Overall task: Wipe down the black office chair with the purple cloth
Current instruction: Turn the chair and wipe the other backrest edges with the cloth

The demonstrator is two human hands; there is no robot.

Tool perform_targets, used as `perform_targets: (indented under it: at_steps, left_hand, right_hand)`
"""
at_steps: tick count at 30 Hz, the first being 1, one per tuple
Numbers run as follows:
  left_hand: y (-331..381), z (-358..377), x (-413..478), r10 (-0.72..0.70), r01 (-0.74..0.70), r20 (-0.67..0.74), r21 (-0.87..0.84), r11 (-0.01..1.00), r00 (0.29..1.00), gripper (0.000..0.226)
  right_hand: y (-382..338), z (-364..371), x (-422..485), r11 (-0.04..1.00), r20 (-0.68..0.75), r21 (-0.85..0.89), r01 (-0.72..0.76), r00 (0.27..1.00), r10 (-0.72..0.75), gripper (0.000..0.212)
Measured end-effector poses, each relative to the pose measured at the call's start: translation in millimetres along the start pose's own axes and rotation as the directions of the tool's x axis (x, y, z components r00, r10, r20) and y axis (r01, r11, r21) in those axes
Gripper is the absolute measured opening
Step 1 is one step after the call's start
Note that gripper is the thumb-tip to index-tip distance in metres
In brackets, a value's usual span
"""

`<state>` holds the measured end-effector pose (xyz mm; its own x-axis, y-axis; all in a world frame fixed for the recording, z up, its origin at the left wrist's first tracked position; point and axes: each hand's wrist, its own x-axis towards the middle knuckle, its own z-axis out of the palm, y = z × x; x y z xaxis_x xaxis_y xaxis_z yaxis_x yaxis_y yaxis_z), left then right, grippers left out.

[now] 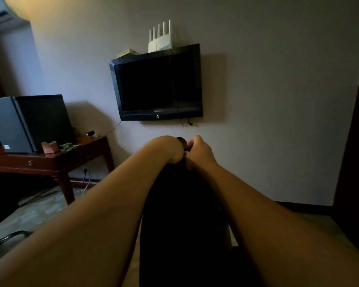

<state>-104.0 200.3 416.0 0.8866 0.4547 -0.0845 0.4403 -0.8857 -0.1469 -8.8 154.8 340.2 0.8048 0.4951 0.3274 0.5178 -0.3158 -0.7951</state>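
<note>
The black office chair [182,214] shows as a tall dark shape between my forearms, running from my hands down to the bottom edge. My left hand [170,151] and my right hand [198,152] meet at its top, knuckles almost touching. Both have their fingers closed around a dark rounded top edge [182,141] that shows between them. The room is dim and I cannot make out the purple cloth; it may be hidden inside a fist.
A black TV [158,83] hangs on the wall straight ahead, with white routers [160,41] on top. At left, a wooden desk [56,160] carries a small fridge [29,123] and small items. A dark cabinet [354,162] stands at right. Cables lie on the floor under the desk.
</note>
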Motion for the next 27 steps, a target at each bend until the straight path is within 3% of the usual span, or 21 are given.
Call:
perform_targets:
  at_steps: [9,11,15,18,24,27]
  left_hand:
    - [5.6,-0.3,-9.3,0.022,-0.023,0.006,0.102,0.995,1.0,0.023]
    - [6.5,0.1,-10.8,-0.002,0.002,0.0,0.104,0.995,1.0,0.019]
    - [6.5,2.4,-11.3,-0.066,0.068,-0.035,0.042,0.997,0.997,0.033]
    - [8.4,2.2,-12.3,-0.077,0.078,-0.046,0.02,0.997,0.996,0.035]
    - [5.0,2.1,-6.2,-0.084,0.085,-0.013,0.063,0.994,0.996,0.031]
    - [2.9,1.9,-3.4,-0.047,0.047,-0.011,0.082,0.995,0.999,0.024]
  right_hand:
    - [-6.5,-38.4,-100.0,0.97,0.207,0.188,0.153,0.959,-0.192,0.021]
    - [-9.4,-47.1,-129.0,0.957,0.239,0.251,0.149,0.948,-0.21,0.022]
    - [-11.1,-61.9,-173.9,0.936,0.309,0.335,0.108,0.926,-0.217,0.027]
    - [-10.2,-65.7,-185.1,0.943,0.312,0.322,0.088,0.93,-0.193,0.026]
    - [-8.3,-40.2,-137.8,0.973,0.19,0.225,0.059,0.976,-0.103,0.018]
    - [-12.6,-28.3,-89.0,0.996,0.162,0.075,0.044,0.985,-0.056,0.025]
